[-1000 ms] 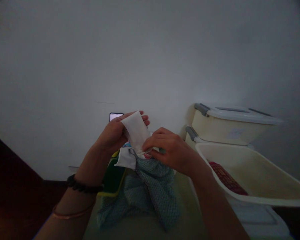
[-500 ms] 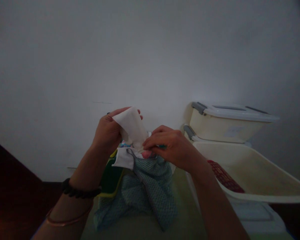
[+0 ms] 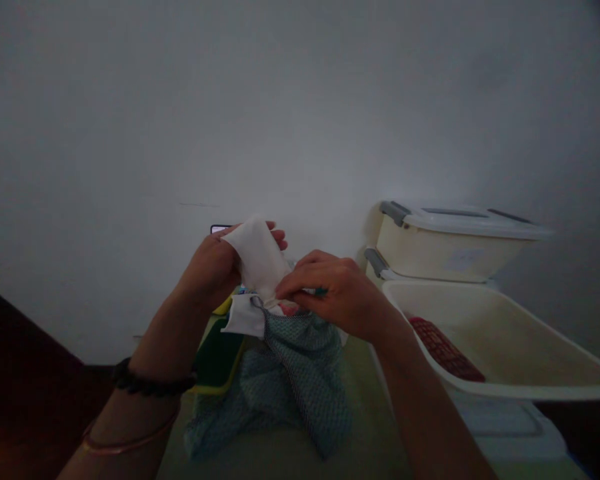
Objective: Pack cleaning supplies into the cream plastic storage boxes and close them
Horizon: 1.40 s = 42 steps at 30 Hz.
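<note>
A teal patterned garment [image 3: 300,380] with a white lining hangs from both my hands above a pale green surface [image 3: 375,433]. My left hand [image 3: 213,267] is closed round the raised white part [image 3: 257,260] of the cloth, fingers curled over its top. My right hand [image 3: 337,293] pinches the cloth just right of that, at the seam where white meets teal. The lower part of the garment rests crumpled on the surface. I wear a dark bead bracelet [image 3: 153,383] and a thin bangle on my left wrist.
An open cream plastic tub [image 3: 505,380] stands at the right with a red patterned item [image 3: 443,347] inside. Behind it sit lidded cream bins [image 3: 455,243] with grey handles. A yellow-edged dark object [image 3: 220,360] lies under my left arm. A phone [image 3: 219,229] leans on the white wall.
Both hands and the cloth have drifted slightly left and down in the picture. My grip on the white part looks the same; the camera has shifted a little.
</note>
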Each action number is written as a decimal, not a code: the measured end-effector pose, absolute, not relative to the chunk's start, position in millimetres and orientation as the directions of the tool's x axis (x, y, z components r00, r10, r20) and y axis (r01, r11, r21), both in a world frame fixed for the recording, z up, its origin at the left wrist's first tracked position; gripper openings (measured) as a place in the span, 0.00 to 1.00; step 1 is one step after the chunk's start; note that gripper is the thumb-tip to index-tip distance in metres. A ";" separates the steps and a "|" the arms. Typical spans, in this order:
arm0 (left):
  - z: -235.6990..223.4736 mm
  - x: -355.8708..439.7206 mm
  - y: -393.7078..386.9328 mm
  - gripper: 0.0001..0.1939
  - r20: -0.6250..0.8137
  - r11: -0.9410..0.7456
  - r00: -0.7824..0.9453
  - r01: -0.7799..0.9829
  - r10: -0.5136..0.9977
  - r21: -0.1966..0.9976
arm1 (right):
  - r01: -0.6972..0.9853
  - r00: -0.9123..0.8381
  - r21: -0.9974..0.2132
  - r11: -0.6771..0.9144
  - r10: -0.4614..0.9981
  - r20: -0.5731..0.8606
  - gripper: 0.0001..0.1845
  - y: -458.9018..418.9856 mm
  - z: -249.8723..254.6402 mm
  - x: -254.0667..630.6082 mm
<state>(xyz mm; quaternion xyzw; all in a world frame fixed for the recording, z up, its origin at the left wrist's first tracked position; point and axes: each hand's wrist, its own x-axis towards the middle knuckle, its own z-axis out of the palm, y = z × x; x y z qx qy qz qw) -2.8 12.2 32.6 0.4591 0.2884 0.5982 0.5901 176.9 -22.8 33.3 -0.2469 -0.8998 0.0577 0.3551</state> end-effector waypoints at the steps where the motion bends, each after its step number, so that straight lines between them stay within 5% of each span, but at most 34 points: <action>1: 32.4 -3.8 13.9 0.09 0.192 -0.113 0.129 -0.457 0.973 0.882 | 0.399 -0.626 -0.278 0.874 0.481 0.614 0.09 -23.6 33.6 176.7; 9: 31.2 -1.6 14.3 0.06 0.271 -0.202 0.083 -0.468 0.959 0.860 | 0.416 -0.643 -0.304 0.857 0.514 0.567 0.11 -28.0 38.3 174.6; 19: 30.3 -3.9 4.3 0.06 0.480 -0.487 -0.086 -0.107 0.873 0.867 | 0.364 -0.673 -0.357 0.860 0.508 0.538 0.10 -28.8 37.6 178.1; 31: 36.8 -2.7 0.7 0.08 0.338 -0.284 0.134 -0.315 0.932 0.906 | 0.431 -0.663 -0.316 0.845 0.534 0.525 0.09 -18.9 29.9 176.3; 37: 39.2 -6.1 -0.7 0.10 0.341 -0.290 0.144 -0.290 0.929 0.912 | 0.474 -0.666 -0.295 0.830 0.557 0.497 0.10 -25.1 32.2 176.1; 42: 36.9 -9.9 0.7 0.12 0.368 -0.323 0.203 -0.226 0.907 0.919 | 0.439 -0.635 -0.405 0.802 0.596 0.492 0.07 -35.1 40.0 177.5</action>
